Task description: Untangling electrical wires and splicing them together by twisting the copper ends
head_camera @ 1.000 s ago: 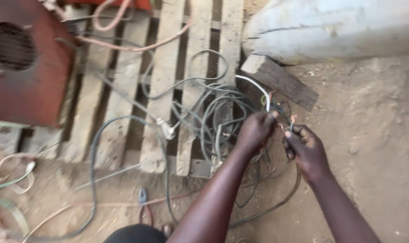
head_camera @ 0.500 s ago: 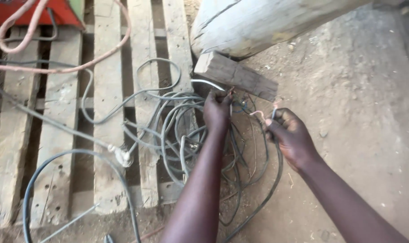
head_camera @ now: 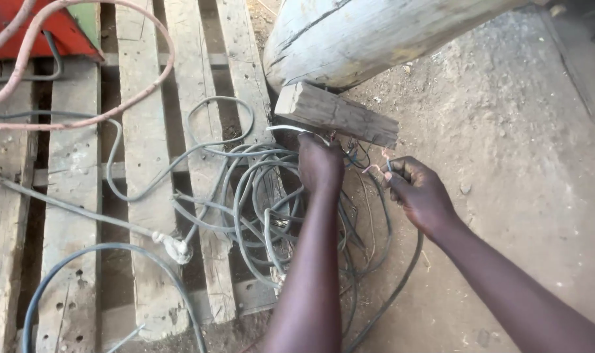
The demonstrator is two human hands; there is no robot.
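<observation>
A tangle of grey cables [head_camera: 251, 196] lies coiled over a wooden pallet [head_camera: 147, 216] and the dirt beside it. My left hand [head_camera: 320, 163] reaches into the far side of the tangle, its fingers closed around a cable end just below a short wooden block [head_camera: 336, 114]. My right hand [head_camera: 418, 193] is to the right, over the dirt, pinching thin wire ends [head_camera: 379, 163] that stick up from its fingers. The wire tips between the two hands are small and partly hidden.
A thick pale log [head_camera: 376, 33] lies across the top, resting on the wooden block. A red machine casing [head_camera: 49, 29] sits at the top left with a pink hose [head_camera: 147, 91] looping over the pallet. Bare dirt ground [head_camera: 526, 163] spreads to the right.
The view has shifted right and closer, so the red machine has slid mostly out of frame. Both hands stay in the cable tangle, my left hand now nearer the wooden block.
</observation>
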